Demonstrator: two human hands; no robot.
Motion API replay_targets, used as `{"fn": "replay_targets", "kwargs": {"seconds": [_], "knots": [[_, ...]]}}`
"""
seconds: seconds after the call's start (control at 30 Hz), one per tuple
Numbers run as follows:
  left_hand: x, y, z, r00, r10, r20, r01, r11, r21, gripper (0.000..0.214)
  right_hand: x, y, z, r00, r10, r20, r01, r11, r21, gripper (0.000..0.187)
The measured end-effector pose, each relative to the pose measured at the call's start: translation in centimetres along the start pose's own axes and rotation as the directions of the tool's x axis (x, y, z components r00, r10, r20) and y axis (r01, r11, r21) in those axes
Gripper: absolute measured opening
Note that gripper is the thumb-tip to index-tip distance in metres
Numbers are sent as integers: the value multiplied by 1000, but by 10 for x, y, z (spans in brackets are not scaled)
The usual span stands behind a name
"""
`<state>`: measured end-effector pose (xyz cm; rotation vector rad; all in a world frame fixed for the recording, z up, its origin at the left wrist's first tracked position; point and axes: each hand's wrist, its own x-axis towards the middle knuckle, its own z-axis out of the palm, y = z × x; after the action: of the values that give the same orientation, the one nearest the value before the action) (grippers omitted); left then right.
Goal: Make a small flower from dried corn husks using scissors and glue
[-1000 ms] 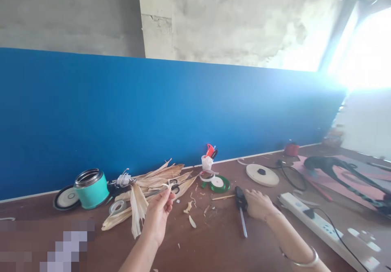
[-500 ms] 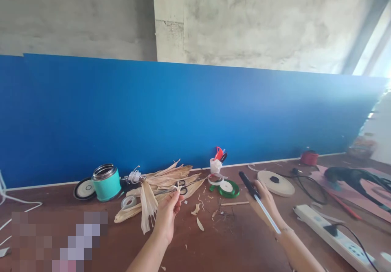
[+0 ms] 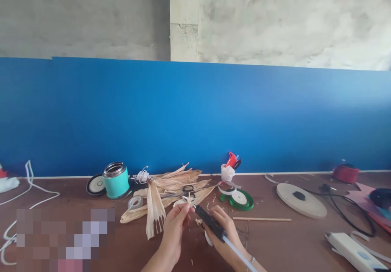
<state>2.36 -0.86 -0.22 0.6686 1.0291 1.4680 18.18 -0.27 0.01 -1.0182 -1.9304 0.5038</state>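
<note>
My left hand (image 3: pixel 176 225) pinches a small pale husk flower (image 3: pixel 188 200), its thin petals standing up above the fingertips. In my right hand (image 3: pixel 222 223) is a black hot glue gun (image 3: pixel 210 222) with a long whitish glue stick (image 3: pixel 240 253) coming out of its back end. The gun's nozzle meets the flower near my left fingertips; whether it touches cannot be made out. Behind my hands lie dried corn husks (image 3: pixel 155 208), one with its end cut into strips. Scissors (image 3: pixel 188 189) rest on the husks, partly hidden.
Left stands a turquoise food jar (image 3: pixel 116 184) by its lid (image 3: pixel 97 184). Tape (image 3: pixel 135 203), green ribbon (image 3: pixel 247 200), a white cup of tools (image 3: pixel 227 173) and a thin stick (image 3: pixel 262 219) lie around. At right are a round cream disc (image 3: pixel 301 202), cables and a power strip (image 3: pixel 351 251).
My right hand has brought the glue gun left to the flower, turning its nozzle toward my left fingertips. My left hand still pinches the flower. The view has shifted rightward.
</note>
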Motion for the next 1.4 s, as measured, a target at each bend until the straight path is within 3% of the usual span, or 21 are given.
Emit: {"fn": "replay_targets", "kwargs": {"seconds": [0.23,0.8,1.4], "knots": [[-5,-3,3,1000,17,14,-18,998,62,30,-1,5,2,1000,26,0,-26,1000,4,17],[-11,2,9,1000,-12,15,12,1000,16,31,1,0,1,999,21,-32,-20,999,24,18],[-14,8,12,1000,-22,15,22,1000,1,32,-1,6,2,998,-47,-39,46,999,-16,13]]}}
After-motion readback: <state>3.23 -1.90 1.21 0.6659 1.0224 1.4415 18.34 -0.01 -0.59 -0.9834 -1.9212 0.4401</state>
